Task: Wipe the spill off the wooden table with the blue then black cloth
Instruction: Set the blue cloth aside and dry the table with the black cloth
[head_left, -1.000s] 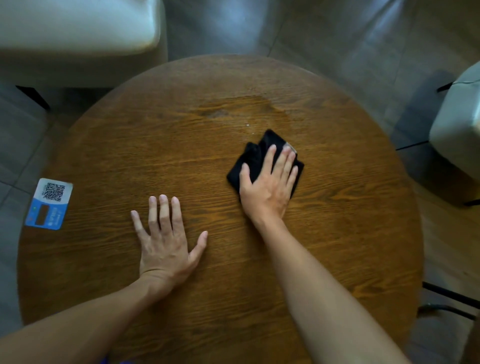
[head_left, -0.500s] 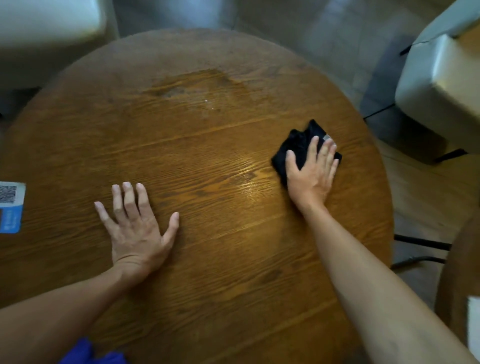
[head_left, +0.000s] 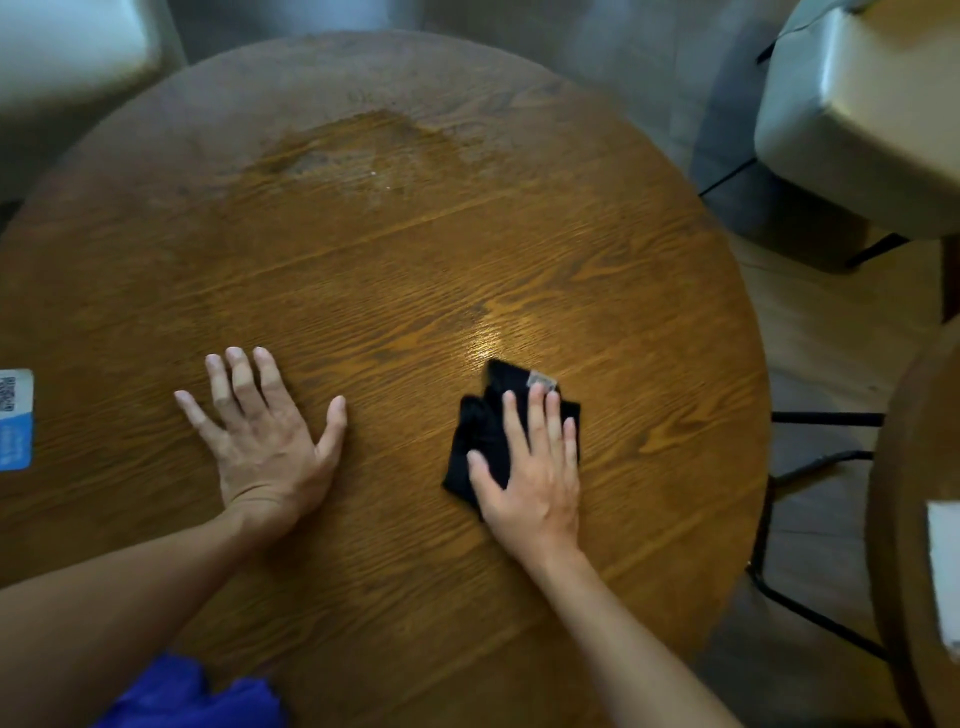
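Observation:
My right hand (head_left: 535, 467) presses flat on the folded black cloth (head_left: 480, 436), right of the middle of the round wooden table (head_left: 395, 270). A small label shows at the cloth's far corner. My left hand (head_left: 265, 431) lies flat on the bare wood with its fingers spread and holds nothing. A darker damp patch (head_left: 358, 150) marks the far part of the tabletop, and a wet sheen (head_left: 493, 338) glints just beyond the black cloth. The blue cloth (head_left: 192, 696) lies bunched at the near edge, under my left forearm.
A blue and white QR card (head_left: 15, 421) sits at the table's left edge. A pale cushioned seat (head_left: 857, 114) stands at the far right, another (head_left: 67, 52) at the far left. A second wooden table (head_left: 904, 519) is at the right edge, with black metal legs (head_left: 810, 457) between.
My right hand has slid the black cloth from near the right rim back toward me and the middle. My left hand stays flat on the wood. The view has shifted.

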